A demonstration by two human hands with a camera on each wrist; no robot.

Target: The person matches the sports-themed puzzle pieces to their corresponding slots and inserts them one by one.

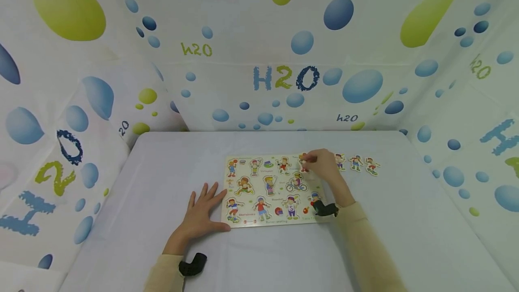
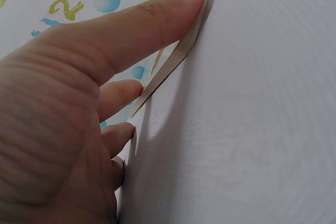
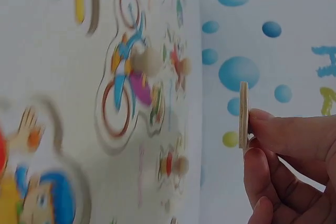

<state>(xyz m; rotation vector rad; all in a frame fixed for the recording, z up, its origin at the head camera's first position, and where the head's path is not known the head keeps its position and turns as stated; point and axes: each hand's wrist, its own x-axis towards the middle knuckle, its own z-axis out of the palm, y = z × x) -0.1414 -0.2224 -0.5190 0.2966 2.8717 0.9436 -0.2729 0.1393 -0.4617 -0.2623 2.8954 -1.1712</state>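
The right hand (image 1: 322,166) pinches a puzzle piece (image 3: 243,114) by its edge, above the far right corner of the puzzle board (image 1: 259,220). The left hand (image 1: 202,213) lies flat with fingers spread at the board's near left edge, its thumb touching that edge

From my seat the head view is evenly bright with soft shadows and wide-angle bowing at its edges, while the right wrist view blurs the colourful wooden puzzle board (image 3: 105,103) across its left half.
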